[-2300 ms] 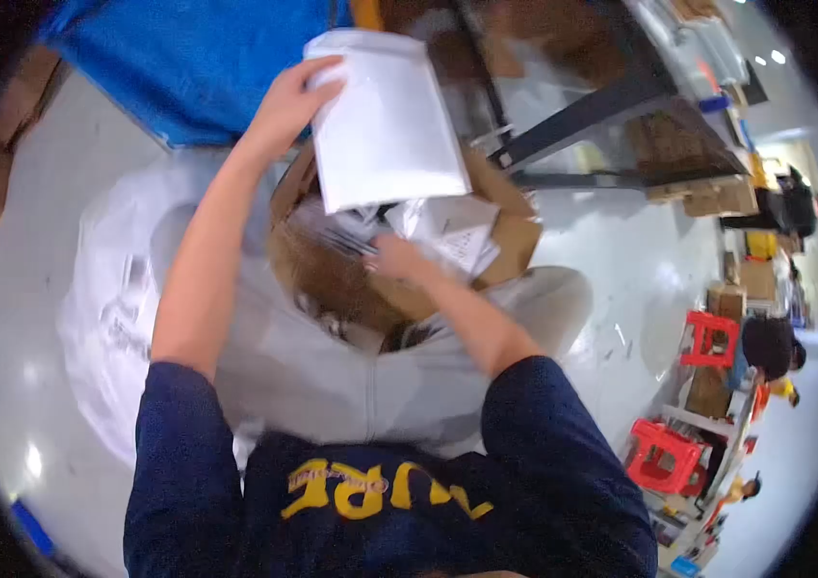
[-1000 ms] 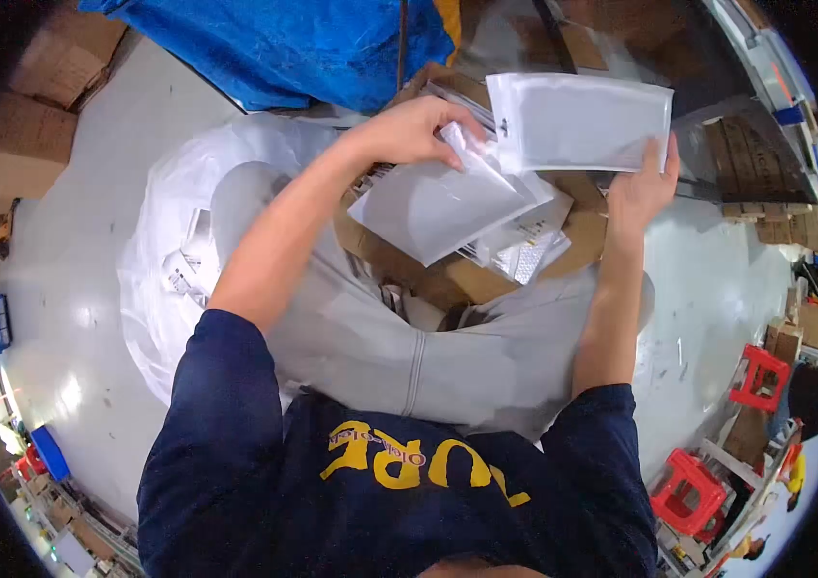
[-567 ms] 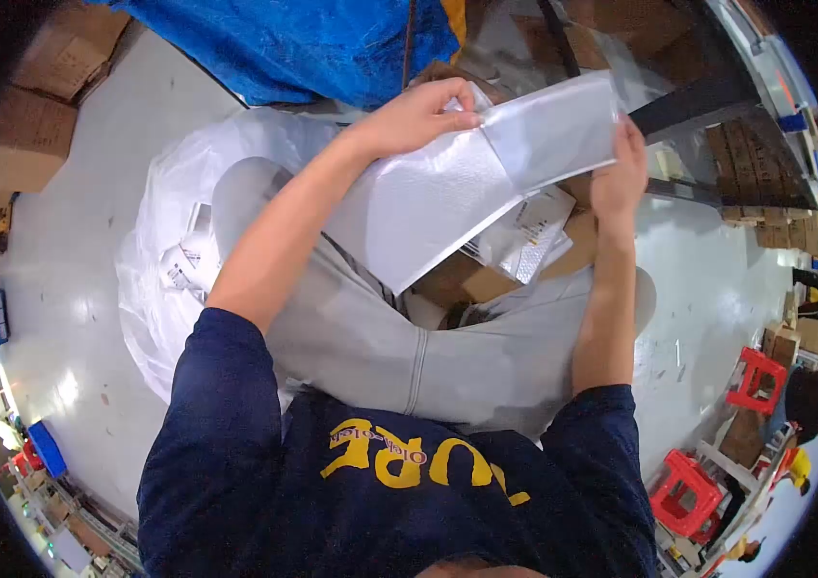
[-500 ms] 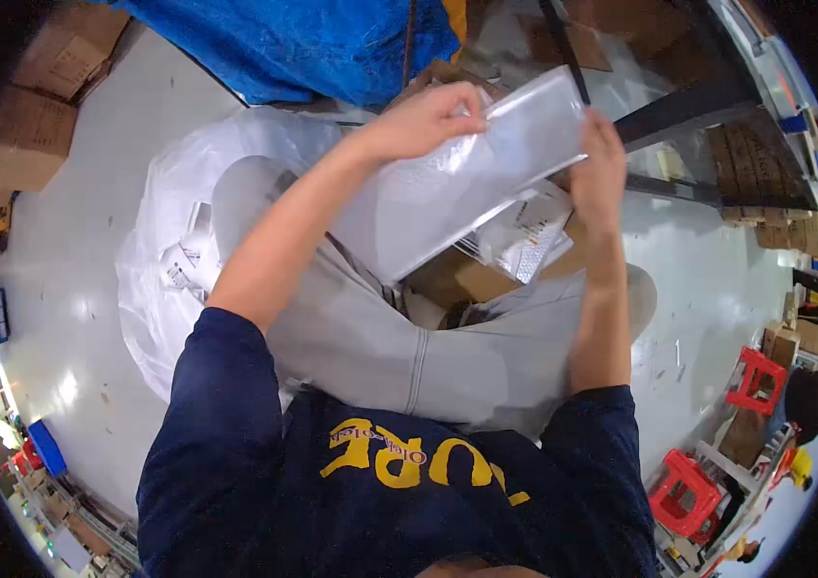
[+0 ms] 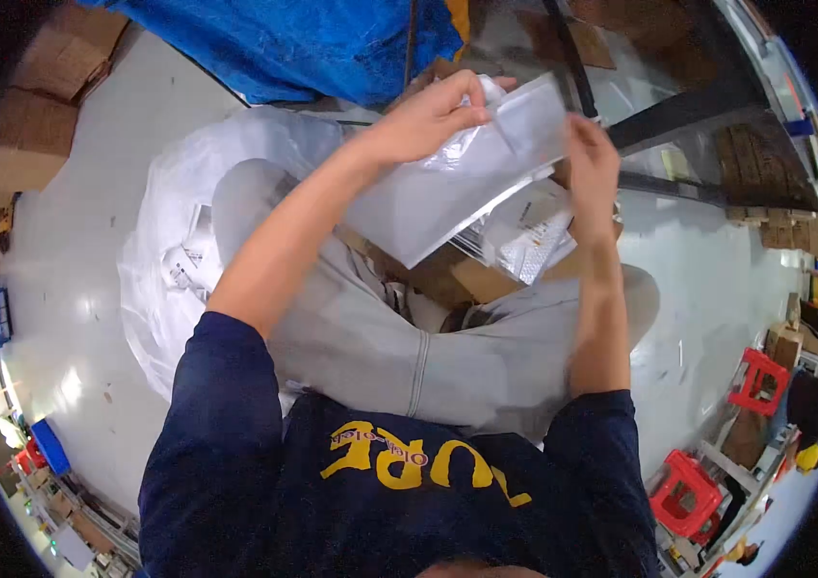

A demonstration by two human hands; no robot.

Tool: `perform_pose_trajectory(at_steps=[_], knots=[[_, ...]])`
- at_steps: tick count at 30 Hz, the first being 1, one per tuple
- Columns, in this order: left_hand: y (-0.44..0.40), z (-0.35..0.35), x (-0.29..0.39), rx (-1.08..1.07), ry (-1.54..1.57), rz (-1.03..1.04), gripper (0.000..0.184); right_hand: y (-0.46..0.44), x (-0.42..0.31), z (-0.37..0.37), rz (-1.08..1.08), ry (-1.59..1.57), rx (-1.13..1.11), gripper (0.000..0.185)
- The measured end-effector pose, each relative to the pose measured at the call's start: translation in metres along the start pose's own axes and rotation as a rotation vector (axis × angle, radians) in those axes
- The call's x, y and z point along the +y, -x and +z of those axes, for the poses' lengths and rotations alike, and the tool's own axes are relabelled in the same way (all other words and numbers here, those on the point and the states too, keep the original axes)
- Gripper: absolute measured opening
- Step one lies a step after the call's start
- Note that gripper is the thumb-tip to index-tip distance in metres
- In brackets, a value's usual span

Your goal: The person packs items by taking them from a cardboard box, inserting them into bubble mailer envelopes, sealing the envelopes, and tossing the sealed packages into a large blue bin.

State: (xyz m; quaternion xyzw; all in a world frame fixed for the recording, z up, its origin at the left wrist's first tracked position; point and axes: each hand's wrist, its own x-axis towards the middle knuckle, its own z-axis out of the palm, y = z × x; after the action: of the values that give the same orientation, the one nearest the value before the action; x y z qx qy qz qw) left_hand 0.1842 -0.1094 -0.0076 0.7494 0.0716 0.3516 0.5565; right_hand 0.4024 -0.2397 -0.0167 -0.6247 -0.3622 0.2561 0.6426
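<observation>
The left hand [image 5: 428, 120] has its grip pinched, thumb against fingers, on a flat, glossy white, plastic-looking mailer [image 5: 418, 207] at the upper centre of the frame. The right hand [image 5: 594, 159], blurred, is at the mailer's right edge; whether its grip is closed I cannot tell. The step in hand seems to be working the mailer's upper end, which calls for steady control of both sides. Beneath sits an open brown cardboard box [image 5: 484, 280] holding white printed packets [image 5: 536, 228].
</observation>
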Motion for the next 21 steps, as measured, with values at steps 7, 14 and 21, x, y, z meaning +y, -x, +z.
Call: perform_pose_trajectory(at_steps=[7, 14, 21], knots=[[0.003, -0.005, 0.019, -0.140, -0.381, -0.361, 0.012, 0.034, -0.011, 0.041, -0.452, 0.582, -0.340, 0.025], [0.009, 0.035, 0.038, -0.086, -0.630, -0.449, 0.032, 0.027, -0.009, 0.052, -0.475, 0.457, -0.214, 0.023], [0.013, 0.038, 0.031, -0.113, -0.542, -0.174, 0.058, 0.018, -0.002, 0.041, -0.337, 0.019, -0.186, 0.015]])
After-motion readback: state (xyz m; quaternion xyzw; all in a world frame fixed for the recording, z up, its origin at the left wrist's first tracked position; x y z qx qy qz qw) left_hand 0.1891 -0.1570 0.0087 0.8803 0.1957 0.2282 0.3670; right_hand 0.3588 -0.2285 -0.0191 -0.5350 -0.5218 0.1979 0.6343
